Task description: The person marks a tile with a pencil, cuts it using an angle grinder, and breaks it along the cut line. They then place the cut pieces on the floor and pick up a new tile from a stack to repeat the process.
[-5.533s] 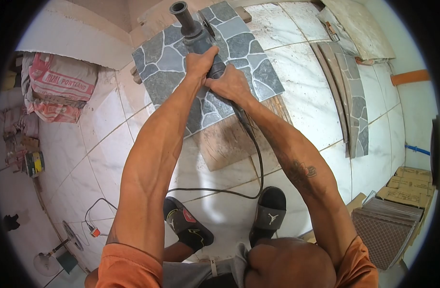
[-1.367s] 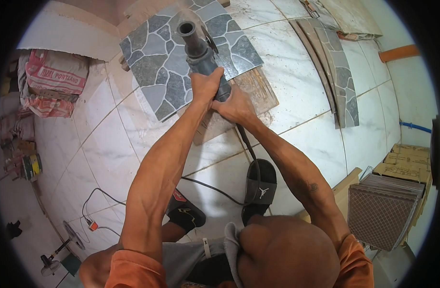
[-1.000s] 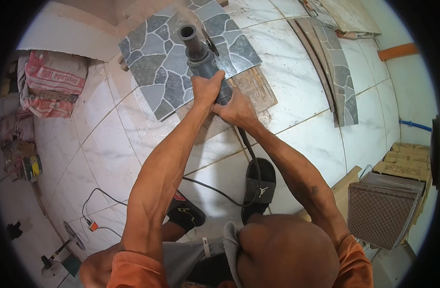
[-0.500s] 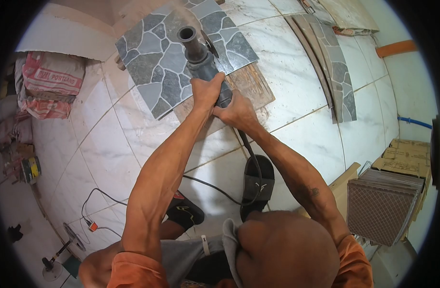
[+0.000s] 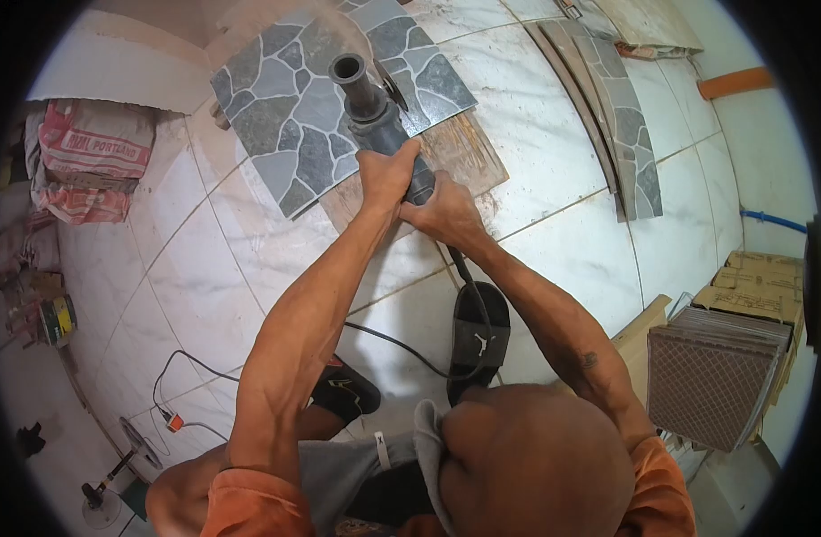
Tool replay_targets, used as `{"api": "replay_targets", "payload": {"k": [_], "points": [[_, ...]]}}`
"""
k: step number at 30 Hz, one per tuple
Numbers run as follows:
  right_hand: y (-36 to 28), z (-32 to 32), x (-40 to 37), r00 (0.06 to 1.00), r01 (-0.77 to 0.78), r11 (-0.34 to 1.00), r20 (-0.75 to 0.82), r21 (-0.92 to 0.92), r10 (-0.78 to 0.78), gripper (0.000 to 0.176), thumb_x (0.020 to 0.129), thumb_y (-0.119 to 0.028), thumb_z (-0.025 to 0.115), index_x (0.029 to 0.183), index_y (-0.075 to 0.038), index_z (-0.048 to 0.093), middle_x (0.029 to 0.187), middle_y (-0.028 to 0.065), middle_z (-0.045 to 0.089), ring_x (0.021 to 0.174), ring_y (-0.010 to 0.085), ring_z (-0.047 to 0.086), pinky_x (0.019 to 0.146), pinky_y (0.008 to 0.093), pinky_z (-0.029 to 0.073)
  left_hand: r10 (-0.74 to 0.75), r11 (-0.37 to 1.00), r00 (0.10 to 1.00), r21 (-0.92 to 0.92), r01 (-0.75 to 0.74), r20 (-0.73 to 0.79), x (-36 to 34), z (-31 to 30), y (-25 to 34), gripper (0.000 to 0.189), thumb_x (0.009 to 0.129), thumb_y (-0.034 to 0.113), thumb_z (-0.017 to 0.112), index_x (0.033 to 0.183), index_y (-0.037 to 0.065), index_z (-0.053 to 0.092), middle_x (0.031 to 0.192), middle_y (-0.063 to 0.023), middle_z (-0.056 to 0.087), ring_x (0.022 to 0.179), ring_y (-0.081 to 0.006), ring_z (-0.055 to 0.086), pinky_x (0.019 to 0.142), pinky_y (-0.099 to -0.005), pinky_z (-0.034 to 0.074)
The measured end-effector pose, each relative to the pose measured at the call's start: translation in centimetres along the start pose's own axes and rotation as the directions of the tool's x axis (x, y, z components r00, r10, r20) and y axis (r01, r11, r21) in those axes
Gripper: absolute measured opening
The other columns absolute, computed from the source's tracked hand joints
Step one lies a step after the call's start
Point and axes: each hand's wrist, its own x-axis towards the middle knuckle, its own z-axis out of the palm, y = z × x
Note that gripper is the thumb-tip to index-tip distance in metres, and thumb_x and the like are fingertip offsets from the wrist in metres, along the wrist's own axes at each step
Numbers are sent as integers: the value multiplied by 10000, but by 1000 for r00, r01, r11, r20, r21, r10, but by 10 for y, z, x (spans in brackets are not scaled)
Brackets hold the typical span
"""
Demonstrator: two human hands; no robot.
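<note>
An angle grinder (image 5: 384, 134) is gripped by both hands, its body slanting away from me. My left hand (image 5: 388, 176) is wrapped round the middle of the body, and my right hand (image 5: 444, 213) closes on its rear end, near the cord. The thin cutting disc (image 5: 391, 86) stands on edge at a grey stone-patterned tile (image 5: 316, 112); exactly where it meets the tile is hard to see. A dark tubular side handle (image 5: 352, 80) sticks up with no hand on it. Dust streams from the far side of the disc. Beneath the tile lies a worn wooden board (image 5: 464, 157).
Cut tile strips (image 5: 625, 134) lie to the right on the white tiled floor (image 5: 554, 242). The grinder's black cord (image 5: 401, 345) loops by my sandal (image 5: 480, 331). Stacked brown tiles (image 5: 715, 376) stand at right, cement bags (image 5: 97, 152) at left. An orange plug connector (image 5: 171, 421) lies lower left.
The grinder and both hands have shifted slightly toward me relative to the tile. The whole view has tilted a little. Both hands keep their hold, and dust still streams out.
</note>
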Motion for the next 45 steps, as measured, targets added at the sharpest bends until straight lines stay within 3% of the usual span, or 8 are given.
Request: {"api": "replay_targets", "payload": {"k": [6, 12, 20, 23, 29, 35, 41, 45], "points": [[6, 1, -7, 998, 52, 998, -32, -45, -53, 737, 692, -487, 814, 1012, 133, 578, 889, 318, 675, 875, 446, 692, 784, 474, 542, 20, 1000, 1000, -14, -20, 1, -6, 2, -4, 258, 806, 206, 733, 761, -42, 676, 726, -50, 637, 590, -124, 569, 531, -313, 456], [9, 0, -13, 993, 108, 993, -51, -39, -110, 598, 689, -362, 805, 959, 108, 554, 780, 284, 655, 755, 463, 672, 707, 500, 556, 8, 1000, 1000, -9, -8, 4, -14, 3, -3, 245, 810, 204, 736, 760, -27, 669, 723, -40, 631, 588, -116, 559, 526, -313, 446], [4, -8, -25, 999, 31, 999, -7, -29, -32, 603, 702, -369, 807, 986, 102, 559, 829, 294, 674, 804, 459, 687, 741, 491, 557, 31, 995, 998, -97, -27, 47, -30, 4, -1, 193, 814, 163, 732, 763, -7, 657, 722, -25, 614, 594, -109, 545, 535, -308, 442], [-1, -13, -29, 999, -27, 998, 31, -61, 29, 615, 709, -368, 809, 1007, 106, 557, 861, 299, 678, 839, 457, 688, 778, 491, 550, 16, 996, 998, -89, -11, 59, -33, 3, -2, 209, 766, 147, 751, 813, -22, 637, 808, -72, 646, 685, -146, 595, 620, -334, 491], [5, -18, -37, 994, -70, 996, 83, -51, 74, 627, 715, -371, 818, 1017, 112, 556, 882, 310, 677, 879, 455, 689, 807, 492, 541, -35, 994, 999, -104, 39, 36, -45, 6, -2, 206, 762, 138, 743, 801, -27, 626, 796, -78, 642, 687, -156, 602, 635, -336, 496], [5, -24, -47, 991, -79, 997, 104, -23, 81, 638, 722, -384, 816, 1015, 123, 562, 881, 322, 678, 887, 456, 692, 810, 484, 541, 40, 995, 999, -94, -36, 35, -56, 9, -6, 182, 826, 157, 720, 798, -14, 664, 752, -38, 633, 625, -118, 569, 573, -311, 456], [14, -25, -57, 991, -83, 997, 101, -5, 83, 655, 718, -405, 813, 1016, 128, 576, 893, 315, 684, 885, 453, 694, 803, 475, 542, -32, 996, 999, -84, 34, 36, -69, 12, -9, 203, 840, 173, 721, 781, -14, 671, 736, -29, 628, 626, -115, 569, 578, -309, 453], [16, -30, -63, 982, -121, 991, 141, -52, 127, 661, 717, -412, 810, 1028, 123, 578, 912, 307, 690, 895, 446, 695, 810, 469, 542, -43, 985, 998, -165, 50, 45, -75, 13, -17, 243, 771, 153, 745, 818, -45, 612, 809, -90, 639, 698, -161, 595, 654, -346, 497]]}}
